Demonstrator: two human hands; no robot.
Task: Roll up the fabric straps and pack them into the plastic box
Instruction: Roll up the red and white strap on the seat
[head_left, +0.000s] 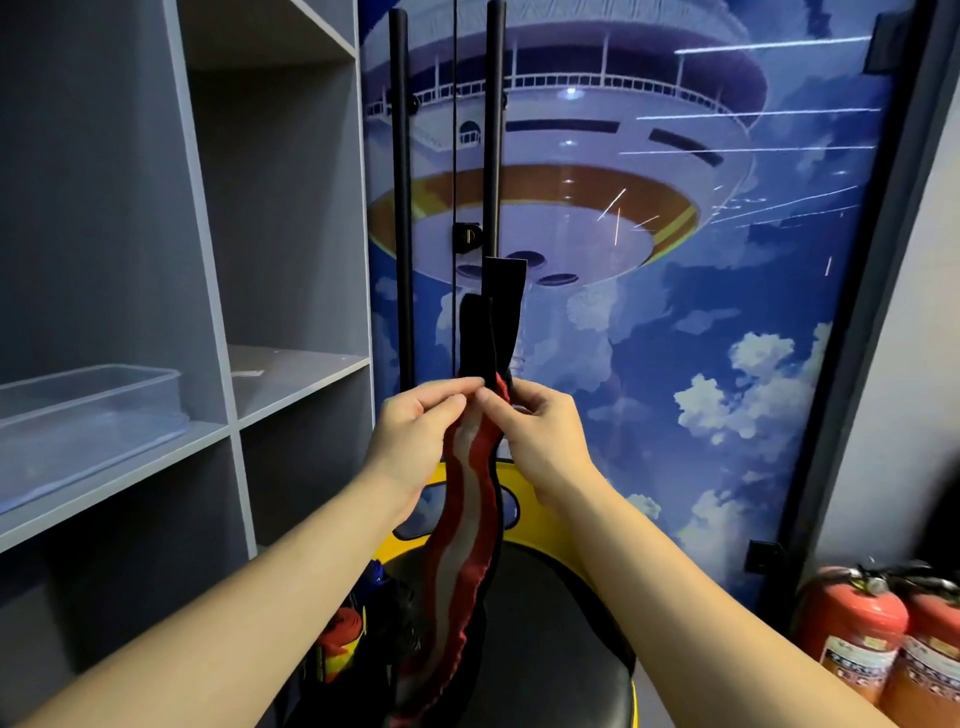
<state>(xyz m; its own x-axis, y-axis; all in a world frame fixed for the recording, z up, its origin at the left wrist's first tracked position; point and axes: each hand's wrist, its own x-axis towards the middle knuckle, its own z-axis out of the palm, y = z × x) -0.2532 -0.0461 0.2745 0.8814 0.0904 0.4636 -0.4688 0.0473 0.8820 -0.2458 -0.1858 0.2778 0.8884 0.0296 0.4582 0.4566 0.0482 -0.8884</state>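
Left hand (415, 436) and right hand (540, 441) pinch a red-and-grey fabric strap (462, 530); black ends rise above fingers, rest hangs below.

strap (467, 519): red, pale centre stripe, black end | box (88, 410): clear | shelves (291, 208): grey | extinguishers (852, 634): red

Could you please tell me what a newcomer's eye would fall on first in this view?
Probably the long red and grey fabric strap with black ends, pinched at centre by the left hand and right hand. Behind it, a big blue sky-and-spaceship mural fills the wall. A clear plastic box sits on the grey shelf at left, and two red fire extinguishers stand bottom right.
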